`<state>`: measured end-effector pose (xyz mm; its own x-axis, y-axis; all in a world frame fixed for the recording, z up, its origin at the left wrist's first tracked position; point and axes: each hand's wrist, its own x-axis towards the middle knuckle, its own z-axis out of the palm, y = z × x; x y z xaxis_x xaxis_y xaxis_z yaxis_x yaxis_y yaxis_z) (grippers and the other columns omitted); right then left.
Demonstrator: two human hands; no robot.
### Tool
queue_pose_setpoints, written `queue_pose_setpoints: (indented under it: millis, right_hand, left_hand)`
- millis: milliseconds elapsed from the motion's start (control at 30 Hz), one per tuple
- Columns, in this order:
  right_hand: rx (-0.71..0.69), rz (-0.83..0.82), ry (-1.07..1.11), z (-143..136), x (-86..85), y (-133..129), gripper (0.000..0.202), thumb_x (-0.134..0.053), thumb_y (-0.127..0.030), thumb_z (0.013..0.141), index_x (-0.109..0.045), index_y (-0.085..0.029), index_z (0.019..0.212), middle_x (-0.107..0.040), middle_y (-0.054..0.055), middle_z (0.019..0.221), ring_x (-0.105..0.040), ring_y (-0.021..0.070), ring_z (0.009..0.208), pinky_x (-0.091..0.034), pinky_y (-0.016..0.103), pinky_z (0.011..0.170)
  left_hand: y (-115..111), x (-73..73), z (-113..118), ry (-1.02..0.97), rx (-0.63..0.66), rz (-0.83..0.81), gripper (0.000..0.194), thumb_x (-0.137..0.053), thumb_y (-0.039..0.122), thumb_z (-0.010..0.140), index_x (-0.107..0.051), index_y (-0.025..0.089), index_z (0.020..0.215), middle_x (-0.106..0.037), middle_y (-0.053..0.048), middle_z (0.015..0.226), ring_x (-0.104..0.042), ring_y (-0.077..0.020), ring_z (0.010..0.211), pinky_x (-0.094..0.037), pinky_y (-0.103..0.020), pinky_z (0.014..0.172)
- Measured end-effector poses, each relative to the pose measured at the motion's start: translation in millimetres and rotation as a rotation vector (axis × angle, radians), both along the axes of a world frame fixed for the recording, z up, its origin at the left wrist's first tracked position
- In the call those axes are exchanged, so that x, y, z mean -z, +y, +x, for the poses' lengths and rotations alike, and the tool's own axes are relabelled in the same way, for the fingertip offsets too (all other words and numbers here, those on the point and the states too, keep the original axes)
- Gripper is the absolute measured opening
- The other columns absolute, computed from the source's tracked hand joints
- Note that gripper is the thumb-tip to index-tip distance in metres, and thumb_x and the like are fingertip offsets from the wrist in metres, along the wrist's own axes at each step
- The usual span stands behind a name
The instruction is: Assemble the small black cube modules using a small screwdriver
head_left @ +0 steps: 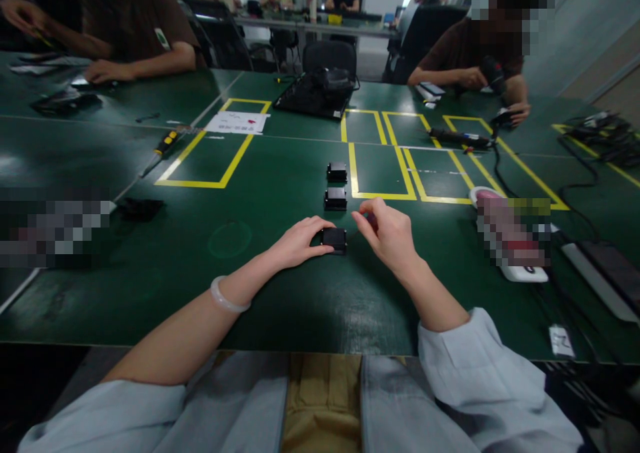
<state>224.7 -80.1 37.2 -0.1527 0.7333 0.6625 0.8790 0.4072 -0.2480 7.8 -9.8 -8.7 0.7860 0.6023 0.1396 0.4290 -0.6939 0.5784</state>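
A small black rectangular part (pixel 335 241) lies on the green table in front of me. My left hand (pixel 300 241) grips it from the left side, thumb at the near edge and fingers at the far edge. Just right of that part, my right hand (pixel 393 234) is closed in a pinch. A bit of something dark shows between its fingers, too small to name. Two similar black parts stand in a line beyond my hands, a nearer one (pixel 335 198) and a farther one (pixel 337 171).
Yellow tape outlines (pixel 385 195) mark the table. A yellow-black screwdriver (pixel 167 143) lies left; a black corded tool (pixel 463 138) lies right. A black flat panel (pixel 315 96) sits at the back. Cables (pixel 607 139) pile up far right. Co-workers sit across the table.
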Motion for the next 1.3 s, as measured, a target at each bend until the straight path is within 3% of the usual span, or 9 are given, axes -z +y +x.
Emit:
queue_pose_setpoints:
  millis: [167, 433, 700, 900, 1133, 1300]
  right_hand:
    - [-0.052, 0.004, 0.040, -0.9, 0.7, -1.5, 0.015, -0.042, -0.021, 0.092, -0.054, -0.019, 0.100, -0.059, -0.002, 0.069, -0.052, 0.0118, 0.056, -0.038, 0.025, 0.059]
    - [-0.031, -0.021, 0.024, 0.1, 0.0, -1.4, 0.021, -0.047, -0.038, 0.096, -0.055, -0.020, 0.089, -0.059, 0.000, 0.067, -0.050, 0.0113, 0.055, -0.038, 0.024, 0.057]
    - [-0.064, 0.025, 0.014, -0.9, 3.4, -0.9, 0.013, -0.042, -0.024, 0.095, -0.054, -0.021, 0.097, -0.061, -0.001, 0.072, -0.053, 0.0118, 0.058, -0.040, 0.025, 0.060]
    - [-0.073, -0.014, 0.007, -1.2, 1.2, -2.8, 0.019, -0.050, -0.038, 0.095, -0.055, -0.020, 0.093, -0.060, 0.000, 0.069, -0.054, 0.0127, 0.059, -0.040, 0.025, 0.060]
    - [-0.084, -0.009, 0.029, -4.0, 3.9, -3.6, 0.015, -0.041, -0.023, 0.095, -0.055, -0.020, 0.101, -0.065, 0.002, 0.081, -0.057, 0.0132, 0.062, -0.042, 0.027, 0.064]
    - [-0.095, -0.013, 0.036, -2.5, 4.1, -3.9, 0.015, -0.043, -0.027, 0.095, -0.055, -0.020, 0.101, -0.064, 0.002, 0.078, -0.057, 0.0136, 0.063, -0.042, 0.027, 0.064]
  left_hand:
    - [-0.5, -1.1, 0.8, 0.005, -0.001, 0.007, 0.040, -0.062, 0.044, 0.089, -0.055, 0.022, 0.122, -0.060, -0.007, 0.114, -0.056, -0.0250, 0.104, -0.045, -0.038, 0.090]
    - [-1.1, -1.8, 1.5, 0.013, -0.003, 0.002, 0.038, -0.062, 0.042, 0.090, -0.055, 0.022, 0.122, -0.060, -0.007, 0.114, -0.056, -0.0249, 0.105, -0.045, -0.038, 0.090]
    - [-1.4, -2.7, 1.3, 0.016, -0.008, -0.010, 0.038, -0.063, 0.040, 0.089, -0.056, 0.021, 0.121, -0.060, -0.007, 0.113, -0.056, -0.0247, 0.104, -0.045, -0.037, 0.090]
    - [-1.4, -2.6, 1.2, 0.018, -0.005, -0.002, 0.039, -0.062, 0.042, 0.089, -0.055, 0.022, 0.123, -0.060, -0.008, 0.113, -0.056, -0.0253, 0.104, -0.044, -0.038, 0.090]
    - [-0.5, -1.1, 0.0, 0.012, -0.011, -0.020, 0.040, -0.062, 0.043, 0.088, -0.055, 0.023, 0.122, -0.060, -0.007, 0.115, -0.056, -0.0259, 0.105, -0.045, -0.039, 0.091]
    - [-0.1, -0.1, -1.0, 0.014, -0.007, -0.006, 0.040, -0.062, 0.044, 0.089, -0.056, 0.023, 0.122, -0.060, -0.007, 0.113, -0.056, -0.0254, 0.104, -0.045, -0.038, 0.090]
